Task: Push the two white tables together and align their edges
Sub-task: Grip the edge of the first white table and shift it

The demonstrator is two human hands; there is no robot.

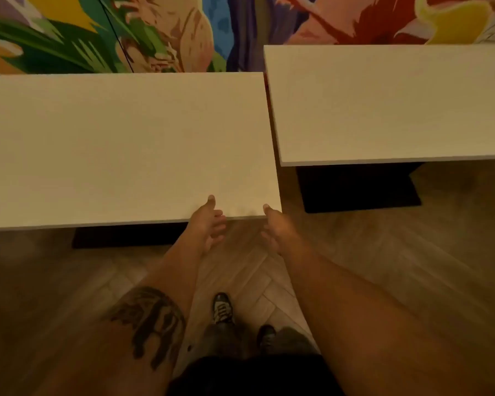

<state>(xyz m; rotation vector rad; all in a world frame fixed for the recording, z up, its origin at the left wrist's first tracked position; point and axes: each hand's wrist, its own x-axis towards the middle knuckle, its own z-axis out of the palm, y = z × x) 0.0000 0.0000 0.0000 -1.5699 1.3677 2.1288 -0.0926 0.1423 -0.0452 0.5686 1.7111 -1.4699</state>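
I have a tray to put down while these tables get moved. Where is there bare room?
Both tops are bare: the right table from the mural to its near edge, and the left table except its near right corner, where the left hand and right hand grip the edge. The slit between the tables is too narrow.

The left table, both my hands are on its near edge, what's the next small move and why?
Probably push the left table away from you toward the mural wall. Its near edge sits closer to you than the right table's, and its far edge is also offset. Left hand and right hand already grip that edge.
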